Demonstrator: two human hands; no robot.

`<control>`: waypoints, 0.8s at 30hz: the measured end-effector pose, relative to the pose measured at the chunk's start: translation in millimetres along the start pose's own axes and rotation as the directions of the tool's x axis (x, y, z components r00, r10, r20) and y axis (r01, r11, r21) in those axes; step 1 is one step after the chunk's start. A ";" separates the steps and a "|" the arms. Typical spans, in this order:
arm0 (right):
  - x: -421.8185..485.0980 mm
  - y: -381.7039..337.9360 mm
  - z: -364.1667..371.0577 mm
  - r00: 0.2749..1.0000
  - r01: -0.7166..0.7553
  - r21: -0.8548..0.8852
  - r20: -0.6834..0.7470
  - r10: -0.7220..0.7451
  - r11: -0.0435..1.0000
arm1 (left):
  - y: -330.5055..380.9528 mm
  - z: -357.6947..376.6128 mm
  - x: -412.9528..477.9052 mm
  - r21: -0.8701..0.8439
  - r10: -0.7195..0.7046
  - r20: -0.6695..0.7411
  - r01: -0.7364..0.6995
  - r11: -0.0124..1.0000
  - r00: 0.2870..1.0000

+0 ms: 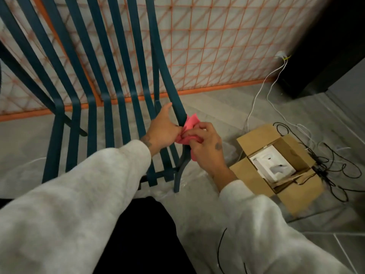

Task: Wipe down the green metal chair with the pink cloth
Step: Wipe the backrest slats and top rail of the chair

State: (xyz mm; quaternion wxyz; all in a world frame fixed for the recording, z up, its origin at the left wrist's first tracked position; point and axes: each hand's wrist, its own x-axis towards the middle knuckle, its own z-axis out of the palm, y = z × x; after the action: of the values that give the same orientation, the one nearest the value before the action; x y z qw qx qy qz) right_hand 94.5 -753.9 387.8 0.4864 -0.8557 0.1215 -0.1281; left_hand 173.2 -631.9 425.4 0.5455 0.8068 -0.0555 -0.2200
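The green metal chair point(110, 80) fills the left and middle of the view, built of long dark teal slats that curve from back to seat. The pink cloth point(190, 123) is wrapped around the chair's rightmost frame bar, just above where the bar bends into a front leg. My left hand point(162, 129) pinches the cloth from the left side of that bar, thumb raised beside the slat. From the right side, my right hand point(205, 147) grips the same cloth, fingers curled over it. Part of the cloth is hidden under both hands.
An open cardboard box point(254, 171) with white contents sits on the grey floor to the right. Black cables point(335, 167) and white cables point(264, 89) lie tangled beyond it. An orange grid panel point(217, 46) stands behind the chair. A dark cabinet point(331, 46) occupies the upper right corner.
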 end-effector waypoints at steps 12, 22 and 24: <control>-50.2 64.8 29.4 0.979 -0.204 0.101 0.029 0.203 0.974 | -1.3 6.3 5.5 0.193 0.051 0.027 -0.055 0.980 0.998; -33.3 111.9 75.8 0.845 -0.527 -0.007 0.105 0.525 0.850 | -1.2 -0.6 10.8 0.293 0.063 0.112 -0.094 0.952 0.992; -30.9 115.4 77.4 0.827 -0.545 -0.075 0.119 0.550 0.835 | -0.5 0.0 11.3 0.295 0.078 0.114 -0.109 0.949 0.990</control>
State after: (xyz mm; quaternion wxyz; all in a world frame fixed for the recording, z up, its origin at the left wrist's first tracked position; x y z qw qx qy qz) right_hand 82.0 -739.0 246.8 0.4937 -0.8006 0.3308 0.0773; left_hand 183.3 -635.4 421.7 0.4228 0.8646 -0.1541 -0.2236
